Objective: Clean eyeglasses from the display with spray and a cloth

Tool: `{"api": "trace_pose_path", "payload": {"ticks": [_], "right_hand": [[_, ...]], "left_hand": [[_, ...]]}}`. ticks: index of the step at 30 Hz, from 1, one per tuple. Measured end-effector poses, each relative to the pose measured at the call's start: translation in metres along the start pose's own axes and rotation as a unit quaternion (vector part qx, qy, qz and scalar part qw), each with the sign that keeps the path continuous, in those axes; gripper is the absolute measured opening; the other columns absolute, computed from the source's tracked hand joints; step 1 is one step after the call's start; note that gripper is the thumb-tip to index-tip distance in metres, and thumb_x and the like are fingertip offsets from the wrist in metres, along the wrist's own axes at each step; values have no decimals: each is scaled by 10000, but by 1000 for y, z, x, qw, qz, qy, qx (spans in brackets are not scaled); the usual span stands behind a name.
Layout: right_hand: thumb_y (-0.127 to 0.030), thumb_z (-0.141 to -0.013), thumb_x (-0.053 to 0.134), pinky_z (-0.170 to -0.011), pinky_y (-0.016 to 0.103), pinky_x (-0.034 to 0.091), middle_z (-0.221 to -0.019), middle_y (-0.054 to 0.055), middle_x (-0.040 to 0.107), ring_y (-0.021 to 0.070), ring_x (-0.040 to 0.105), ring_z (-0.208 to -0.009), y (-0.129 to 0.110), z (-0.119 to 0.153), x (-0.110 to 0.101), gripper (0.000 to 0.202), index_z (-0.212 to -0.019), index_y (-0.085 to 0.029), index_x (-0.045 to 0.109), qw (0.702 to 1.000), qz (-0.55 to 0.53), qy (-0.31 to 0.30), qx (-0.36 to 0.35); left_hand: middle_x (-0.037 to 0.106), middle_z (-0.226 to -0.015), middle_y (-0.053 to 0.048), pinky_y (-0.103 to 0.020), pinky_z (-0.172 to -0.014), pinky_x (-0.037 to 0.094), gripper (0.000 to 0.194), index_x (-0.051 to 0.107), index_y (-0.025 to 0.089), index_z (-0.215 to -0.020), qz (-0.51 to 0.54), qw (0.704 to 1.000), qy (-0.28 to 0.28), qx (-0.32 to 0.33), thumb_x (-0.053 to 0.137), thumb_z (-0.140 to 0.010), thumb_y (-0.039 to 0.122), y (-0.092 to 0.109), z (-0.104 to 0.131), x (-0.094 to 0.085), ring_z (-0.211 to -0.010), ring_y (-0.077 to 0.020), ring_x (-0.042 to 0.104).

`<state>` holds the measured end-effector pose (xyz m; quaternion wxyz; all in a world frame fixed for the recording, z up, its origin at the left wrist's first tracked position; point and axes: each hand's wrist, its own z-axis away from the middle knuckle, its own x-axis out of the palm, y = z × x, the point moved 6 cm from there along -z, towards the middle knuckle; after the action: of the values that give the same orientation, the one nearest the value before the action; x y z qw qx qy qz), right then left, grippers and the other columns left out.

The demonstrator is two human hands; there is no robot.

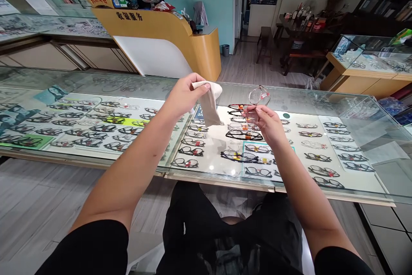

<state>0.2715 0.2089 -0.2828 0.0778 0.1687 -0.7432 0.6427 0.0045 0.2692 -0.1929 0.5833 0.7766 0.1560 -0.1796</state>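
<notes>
My left hand [188, 94] pinches a pale cleaning cloth [210, 105], which hangs down above the glass counter. To its right, my right hand [268, 122] grips a pair of clear-framed eyeglasses [256, 95], held upright with one lens above the other and a small red mark on the upper part. Cloth and eyeglasses are apart. Below my hands, several dark-framed glasses with coloured tags, among them a black pair [240, 156], lie around the middle of the glass counter [219, 176].
Rows of eyeglasses [90, 133] fill the display case on the left, and more [322, 157] lie on the right. Beyond the counter stands a yellow-and-white service desk [202, 47]. A smaller glass showcase [370, 58] is at the far right, near a dark wooden table [302, 26].
</notes>
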Motion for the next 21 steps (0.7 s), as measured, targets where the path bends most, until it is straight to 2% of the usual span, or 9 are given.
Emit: {"api": "trace_pose_path", "payload": {"ticks": [5, 11, 14, 21], "right_hand": [[-519, -922, 798, -901, 340, 615, -1124, 45, 815, 226, 766, -1073, -1, 1, 2, 254, -959, -267, 811, 1000, 2, -2, -3], [-538, -898, 805, -909, 351, 616, -1126, 56, 810, 230, 770, -1053, 0, 2, 6, 288, -942, -254, 785, 1000, 8, -23, 12], [-543, -898, 810, -883, 357, 619, -1103, 60, 810, 235, 782, -1020, 1, 3, 10, 299, -938, -247, 791, 999, 8, -46, 22], [-589, -919, 788, -922, 377, 625, -1126, 74, 826, 241, 787, -1034, 12, 8, 23, 362, -1021, -244, 829, 991, 38, -111, 58]], "left_hand": [[656, -856, -16, -269, -709, 426, 199, 660, 196, -934, -61, 997, 21, 42, 713, -908, 386, 16, 7, 4, -789, -168, 561], [704, -878, -19, -282, -720, 411, 201, 669, 196, -937, -101, 994, 27, 36, 724, -898, 384, 22, 16, 14, -799, -177, 570], [678, -819, -11, -282, -681, 390, 214, 629, 196, -888, -95, 995, 39, 17, 743, -880, 377, 22, 17, 16, -738, -159, 546], [605, -682, 4, -281, -562, 324, 241, 598, 211, -844, -37, 997, -48, -57, 735, -892, 404, 5, 22, 44, -588, -141, 493]]}}
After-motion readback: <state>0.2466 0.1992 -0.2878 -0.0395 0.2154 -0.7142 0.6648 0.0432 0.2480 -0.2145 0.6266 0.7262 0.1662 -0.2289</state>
